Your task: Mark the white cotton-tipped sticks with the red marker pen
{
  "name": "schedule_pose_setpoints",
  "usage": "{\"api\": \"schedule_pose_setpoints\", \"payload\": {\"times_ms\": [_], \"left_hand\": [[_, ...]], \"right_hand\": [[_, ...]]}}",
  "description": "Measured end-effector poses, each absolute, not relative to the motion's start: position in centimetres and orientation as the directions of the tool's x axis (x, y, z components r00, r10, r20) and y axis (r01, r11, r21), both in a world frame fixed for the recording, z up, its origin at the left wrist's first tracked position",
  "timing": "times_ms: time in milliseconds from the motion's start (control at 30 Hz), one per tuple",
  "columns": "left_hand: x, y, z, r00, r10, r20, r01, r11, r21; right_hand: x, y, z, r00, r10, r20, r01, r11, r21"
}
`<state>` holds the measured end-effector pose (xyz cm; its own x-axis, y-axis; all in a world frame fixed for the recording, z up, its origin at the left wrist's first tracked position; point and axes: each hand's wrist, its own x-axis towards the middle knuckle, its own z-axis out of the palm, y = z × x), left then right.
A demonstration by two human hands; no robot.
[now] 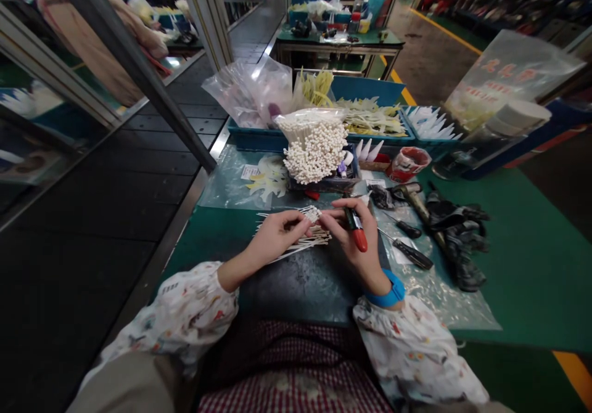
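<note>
My left hand (pixel 279 235) is closed in a pinch on a small bunch of cotton swabs (pixel 312 212), their white tips gathered at the fingertips. More swabs (pixel 319 235) lie loose on the dark mat (pixel 308 286) under both hands. Facing it from the right, my right hand (pixel 358 237) has its thumb and fingertips at the same tips. A black marker with a red end (pixel 357 231) is tucked across the fingers of that hand. Just beyond stands a large plastic-wrapped bundle of similar swabs (pixel 315 154), round white ends toward me.
Blue bins (pixel 379 89) with pale strips line the back. At the right are a red-and-white cup (pixel 409 163), a screwdriver (pixel 412 254), a hammer (pixel 420 209), black cloth (pixel 462 240) and a clear jar (pixel 485 139). A metal post (pixel 152 74) slants at the left; a person is beyond it.
</note>
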<state>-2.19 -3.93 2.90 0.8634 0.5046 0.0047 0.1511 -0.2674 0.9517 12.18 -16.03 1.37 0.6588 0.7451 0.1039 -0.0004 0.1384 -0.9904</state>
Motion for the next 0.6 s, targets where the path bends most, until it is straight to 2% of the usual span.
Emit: {"api": "schedule_pose_setpoints", "payload": {"times_ms": [233,600], "left_hand": [[-2.18,-3.85,2.71,0.883,0.468,0.040,0.111,-0.291,0.950],[-2.15,-3.79,2.70,0.856,0.516,0.025,0.137,-0.274,0.952]], "right_hand": [[12.39,-15.90,1.21,0.602,0.796,0.054,-0.143,0.174,-0.974],[12.31,-16.05,1.14,0.618,0.777,0.120,0.003,0.150,-0.989]]}}
